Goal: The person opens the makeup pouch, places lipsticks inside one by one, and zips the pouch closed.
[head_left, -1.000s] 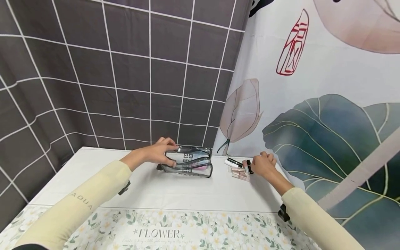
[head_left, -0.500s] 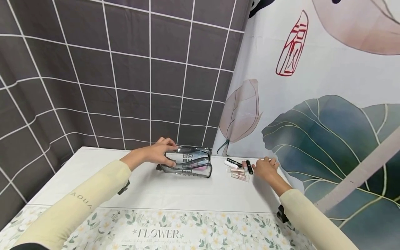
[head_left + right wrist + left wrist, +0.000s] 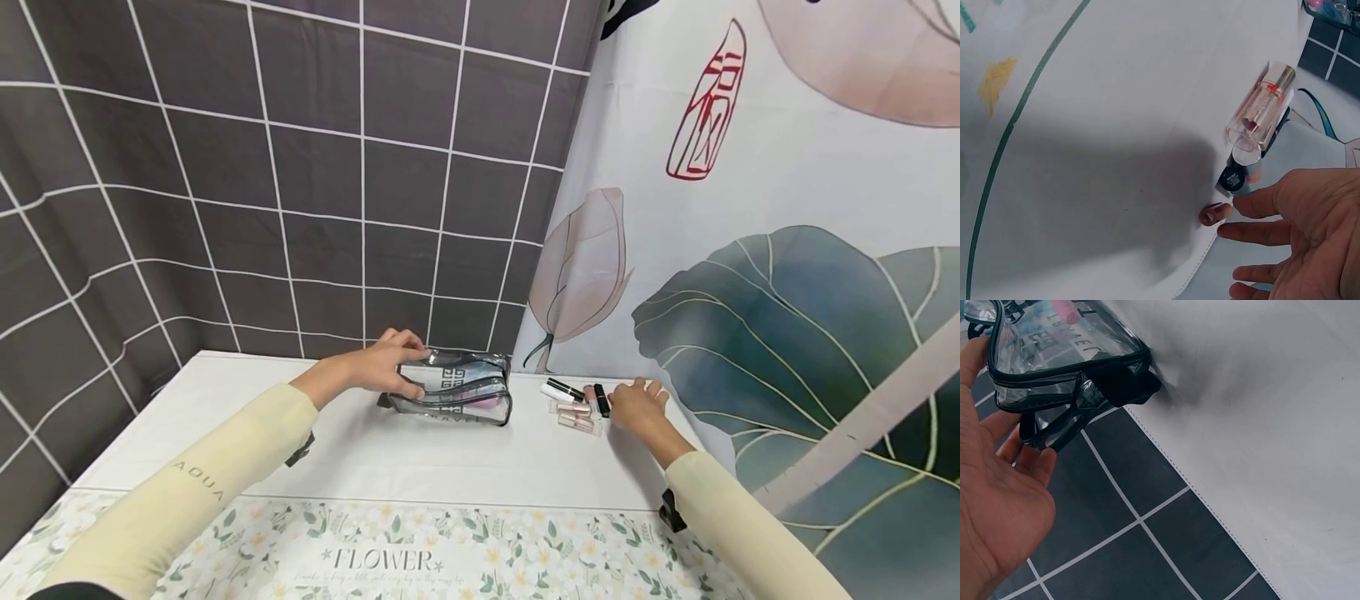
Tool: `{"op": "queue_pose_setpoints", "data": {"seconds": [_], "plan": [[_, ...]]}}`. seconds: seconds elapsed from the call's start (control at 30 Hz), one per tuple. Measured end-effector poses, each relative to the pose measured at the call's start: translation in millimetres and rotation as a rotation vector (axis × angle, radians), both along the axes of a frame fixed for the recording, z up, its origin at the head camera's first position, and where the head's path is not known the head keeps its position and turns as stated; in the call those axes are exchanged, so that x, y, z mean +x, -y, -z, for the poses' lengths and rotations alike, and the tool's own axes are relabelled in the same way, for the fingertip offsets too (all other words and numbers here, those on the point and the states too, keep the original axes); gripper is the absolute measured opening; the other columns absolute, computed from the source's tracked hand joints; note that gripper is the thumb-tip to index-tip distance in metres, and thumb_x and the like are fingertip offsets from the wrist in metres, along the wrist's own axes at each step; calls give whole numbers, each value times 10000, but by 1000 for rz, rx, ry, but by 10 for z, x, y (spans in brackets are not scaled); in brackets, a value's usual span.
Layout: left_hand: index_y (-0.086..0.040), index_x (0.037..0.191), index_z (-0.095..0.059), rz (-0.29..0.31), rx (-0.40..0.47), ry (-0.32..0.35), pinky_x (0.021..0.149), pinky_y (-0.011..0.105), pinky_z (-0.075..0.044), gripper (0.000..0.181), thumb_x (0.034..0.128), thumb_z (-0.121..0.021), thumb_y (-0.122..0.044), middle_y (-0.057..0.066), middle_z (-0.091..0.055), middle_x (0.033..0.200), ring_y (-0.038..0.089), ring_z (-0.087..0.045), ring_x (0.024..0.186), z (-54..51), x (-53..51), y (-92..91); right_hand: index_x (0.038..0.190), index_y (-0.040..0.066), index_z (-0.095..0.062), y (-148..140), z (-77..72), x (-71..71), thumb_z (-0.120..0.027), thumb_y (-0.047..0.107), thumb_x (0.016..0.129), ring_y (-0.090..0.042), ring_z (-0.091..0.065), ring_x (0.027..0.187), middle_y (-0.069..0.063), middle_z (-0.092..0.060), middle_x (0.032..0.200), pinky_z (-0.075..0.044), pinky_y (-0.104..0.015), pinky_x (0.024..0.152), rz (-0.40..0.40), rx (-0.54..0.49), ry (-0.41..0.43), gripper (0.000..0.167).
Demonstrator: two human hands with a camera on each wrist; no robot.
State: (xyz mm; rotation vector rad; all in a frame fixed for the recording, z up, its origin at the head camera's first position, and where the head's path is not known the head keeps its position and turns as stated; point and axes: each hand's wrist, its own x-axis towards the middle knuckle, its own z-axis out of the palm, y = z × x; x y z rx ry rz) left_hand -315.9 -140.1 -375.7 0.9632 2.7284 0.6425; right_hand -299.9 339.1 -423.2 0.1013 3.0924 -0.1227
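Note:
My left hand (image 3: 375,367) grips the left end of a clear cosmetic bag (image 3: 487,408) with black trim, thumb on the near rim and fingers at the far one. Inside the bag a pink item (image 3: 1065,310) shows in the left wrist view. My right hand (image 3: 640,408) rests just right of several lipstick tubes, its fingers extended. Closest to it is a black tube (image 3: 602,400). In the right wrist view a small brownish-pink tube (image 3: 1215,214) lies at the fingertips; whether they touch it is unclear. A clear pink tube (image 3: 1266,103) lies farther off.
The white table (image 3: 360,458) meets a dark grid-patterned cloth (image 3: 315,250) behind and a leaf-printed curtain (image 3: 787,350) on the right. A floral strip (image 3: 375,550) with FLOWER lettering runs along the front. A black and white tube pair (image 3: 562,389) lies by the other tubes.
My right hand has drawn slightly rightward and lowered, uncovering the black tube it partly hid. My left hand and the cosmetic bag have stayed put.

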Motion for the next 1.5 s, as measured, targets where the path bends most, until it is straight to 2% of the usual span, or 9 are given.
{"op": "queue_pose_setpoints", "data": {"seconds": [0.33, 0.73, 0.9, 1.03, 1.13, 1.27, 1.37, 1.5], "plan": [[-8, 1685, -497, -6, -20, -8, 1232, 620, -443, 892, 983, -824, -449, 137, -451, 1638, 334, -371, 1440, -1, -2, -13, 1220, -128, -739, -56, 65, -40, -443, 233, 1191, -688, -379, 1331, -496, -520, 1405, -321, -769, 1142, 51, -9, 25, 468], [23, 1675, -495, 7, -12, -20, 1224, 636, -445, 910, 970, -839, -439, 145, -466, 1613, 348, -381, 1416, 6, -22, -21, 1265, -149, -710, -93, 57, -43, -459, 232, 1188, -694, -400, 1344, -491, -527, 1394, -333, -774, 1155, 55, 0, 34, 462], [13, 1680, -494, 2, -4, -10, 1225, 647, -440, 910, 967, -838, -436, 155, -454, 1625, 360, -370, 1438, 3, -22, -15, 1197, -140, -732, -97, 53, -46, -496, 213, 1165, -695, -413, 1327, -487, -541, 1353, -345, -793, 1142, 45, -10, 23, 425], [6, 1681, -498, 1, -6, -10, 1210, 645, -449, 913, 964, -837, -446, 165, -453, 1629, 364, -371, 1435, 1, -19, 4, 1122, -123, -756, -77, -29, -46, -512, 203, 1149, -697, -413, 1331, -469, -548, 1300, -361, -799, 1123, 44, -21, -14, 408], [10, 1678, -499, 2, -7, -9, 1213, 644, -448, 915, 964, -840, -449, 168, -454, 1629, 366, -372, 1436, -7, -19, 4, 1011, -91, -756, -59, -114, -50, -528, 206, 1139, -694, -411, 1303, -451, -546, 1245, -372, -799, 1092, 32, -28, -55, 396], [23, 1675, -497, -2, -9, -9, 1218, 640, -442, 918, 962, -849, -437, 165, -456, 1624, 366, -374, 1429, -33, -19, 2, 835, -12, -677, -7, -224, -70, -589, 120, 1059, -642, -402, 1211, -410, -544, 1207, -366, -767, 1038, -25, -43, -114, 275], [24, 1672, -500, -6, -20, -16, 1214, 635, -446, 916, 960, -851, -432, 162, -460, 1621, 361, -379, 1423, -39, -14, 3, 766, 32, -625, 87, -287, -68, -621, 61, 990, -642, -395, 1243, -442, -545, 1331, -352, -749, 1034, -66, -63, -149, 227], [14, 1676, -502, -5, -29, -18, 1213, 623, -454, 908, 966, -842, -438, 150, -463, 1621, 347, -382, 1422, -26, -13, -17, 764, 33, -668, 275, -359, -55, -694, 107, 1018, -679, -382, 1389, -462, -489, 1562, -358, -748, 1083, -95, -85, -165, 266]]}}
